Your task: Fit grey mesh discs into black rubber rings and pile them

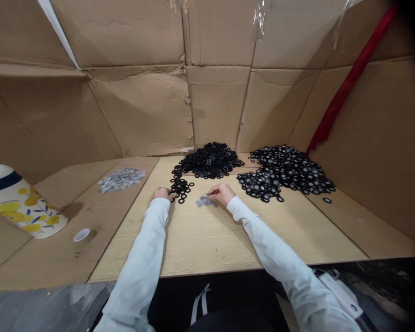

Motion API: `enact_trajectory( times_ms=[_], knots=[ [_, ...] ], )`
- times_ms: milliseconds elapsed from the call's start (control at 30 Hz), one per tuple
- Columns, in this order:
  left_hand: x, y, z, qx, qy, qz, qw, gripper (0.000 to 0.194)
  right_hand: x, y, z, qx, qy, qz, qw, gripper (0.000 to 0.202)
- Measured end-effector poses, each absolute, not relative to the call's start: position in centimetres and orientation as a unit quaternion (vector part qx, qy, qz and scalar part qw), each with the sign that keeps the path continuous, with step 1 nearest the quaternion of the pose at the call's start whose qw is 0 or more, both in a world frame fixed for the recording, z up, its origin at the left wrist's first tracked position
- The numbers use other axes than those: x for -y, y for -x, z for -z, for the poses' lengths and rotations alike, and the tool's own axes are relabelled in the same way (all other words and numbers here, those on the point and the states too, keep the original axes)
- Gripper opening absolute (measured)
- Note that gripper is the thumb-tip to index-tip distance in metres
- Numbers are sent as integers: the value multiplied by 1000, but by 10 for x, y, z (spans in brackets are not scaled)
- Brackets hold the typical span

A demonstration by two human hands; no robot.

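Note:
My left hand [162,194] is closed at the left edge of a small group of black rings [181,186], its fingertips on a ring. My right hand [222,193] pinches at a small cluster of translucent grey discs [204,201] on the pale wooden board; what sits between its fingertips is too small to make out. Behind the hands rises a large pile of black rings [210,160]. To the right lies a wide pile of black rings with pale centres [290,170]. A pile of grey discs [121,179] is at the left.
Cardboard walls [217,106] enclose the back and sides. A patterned cylinder with yellow fruit [31,205] stands at the far left, near a small white round item [81,235]. A red strip [352,78] runs down the right wall. The board's front edge is near my forearms.

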State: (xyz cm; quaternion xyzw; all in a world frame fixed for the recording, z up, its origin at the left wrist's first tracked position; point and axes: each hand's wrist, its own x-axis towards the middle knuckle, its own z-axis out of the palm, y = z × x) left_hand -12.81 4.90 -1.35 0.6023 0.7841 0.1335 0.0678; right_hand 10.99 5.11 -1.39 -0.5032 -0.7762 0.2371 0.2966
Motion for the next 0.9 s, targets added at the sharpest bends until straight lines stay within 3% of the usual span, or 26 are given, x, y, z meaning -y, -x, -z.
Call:
enact_trajectory(
  times_ms=[167, 400, 667, 900],
  knots=[
    [-49, 127, 7, -800, -570, -165, 90, 35, -50, -111, 14, 762, 488, -275, 325, 15],
    [-37, 119, -6, -820, -539, -177, 71, 23, -49, -108, 17, 663, 499, -438, 346, 16],
    [-27, 112, -20, -826, -500, -261, 12, 26, -48, -111, 17, 700, 503, -402, 309, 15],
    [-26, 71, -2, -703, -534, -411, 229, 10, -45, -114, 11, 719, 505, -371, 300, 16]
  ],
)
